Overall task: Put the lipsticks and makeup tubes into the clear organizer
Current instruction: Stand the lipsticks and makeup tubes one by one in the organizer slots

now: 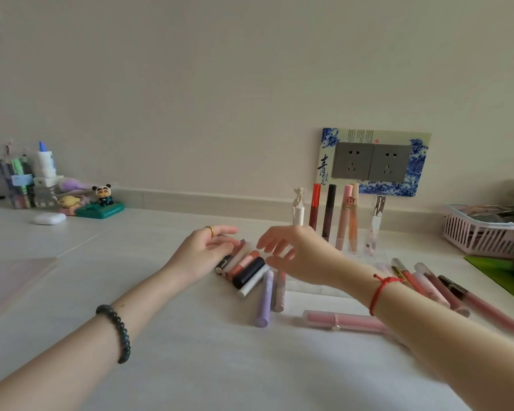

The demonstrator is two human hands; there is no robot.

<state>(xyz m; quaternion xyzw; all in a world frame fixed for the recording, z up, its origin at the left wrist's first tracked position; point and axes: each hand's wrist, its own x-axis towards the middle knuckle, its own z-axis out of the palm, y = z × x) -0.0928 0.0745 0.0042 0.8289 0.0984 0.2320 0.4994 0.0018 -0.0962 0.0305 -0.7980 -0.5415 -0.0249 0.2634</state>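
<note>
A plain cream wall (220, 84) fills the upper frame, a grey double socket (371, 162) at right; white tabletop (190, 366) below.

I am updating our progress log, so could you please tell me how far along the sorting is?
Done: six upright tubes stand in the clear organizer. In hand: nothing gripped; the left hand and right hand are open at the lipstick cluster. Remaining: that cluster, the pink tube in front and the loose tubes lying to the right.
</note>
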